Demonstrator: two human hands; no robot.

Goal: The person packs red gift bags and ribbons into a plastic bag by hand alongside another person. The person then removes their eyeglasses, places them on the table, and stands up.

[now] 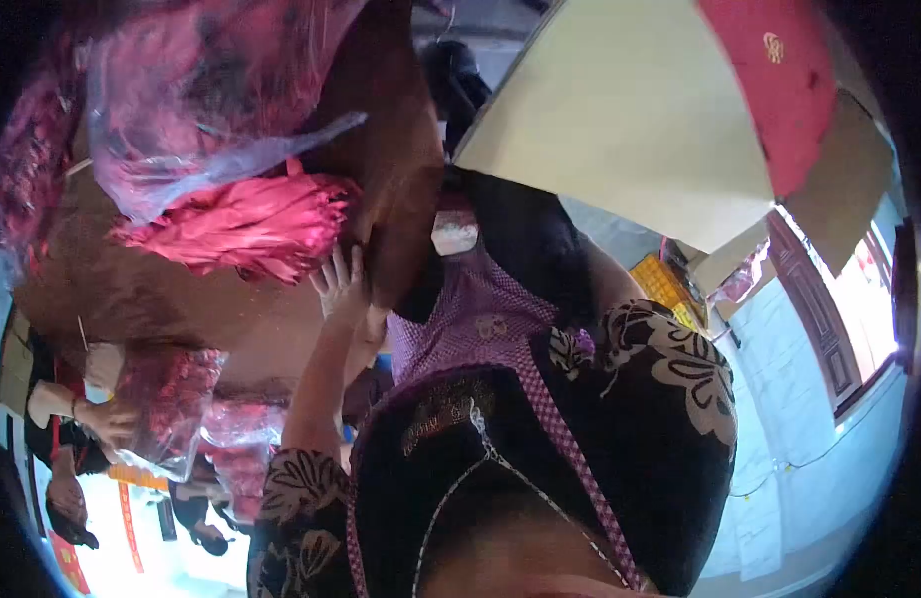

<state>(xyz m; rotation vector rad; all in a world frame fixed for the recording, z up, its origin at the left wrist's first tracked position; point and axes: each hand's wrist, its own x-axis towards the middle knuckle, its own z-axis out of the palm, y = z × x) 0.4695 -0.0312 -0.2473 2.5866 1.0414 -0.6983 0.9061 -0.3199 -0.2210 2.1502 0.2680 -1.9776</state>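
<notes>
My left hand [341, 284] rests at the edge of the brown table [251, 324] with its fingers spread, holding nothing. Its fingertips are close to a bundle of bright red gathered fabric [251, 224]. Clear plastic bags [211, 95] of dark red material lie beyond that bundle. On my right, a large opened umbrella [620, 110] with cream and red panels and a small gold emblem covers the end of my right forearm [605, 274]. My right hand is hidden behind it. A small white block-like thing [455, 234] sits by my purple checked apron [470, 309].
At the left, another person's hand [107, 424] touches a plastic-wrapped red pack [171, 409]. More people [201, 518] are behind. A yellow crate [659, 284] stands on my right, near cardboard [849, 179] and a pale blue wall [779, 399].
</notes>
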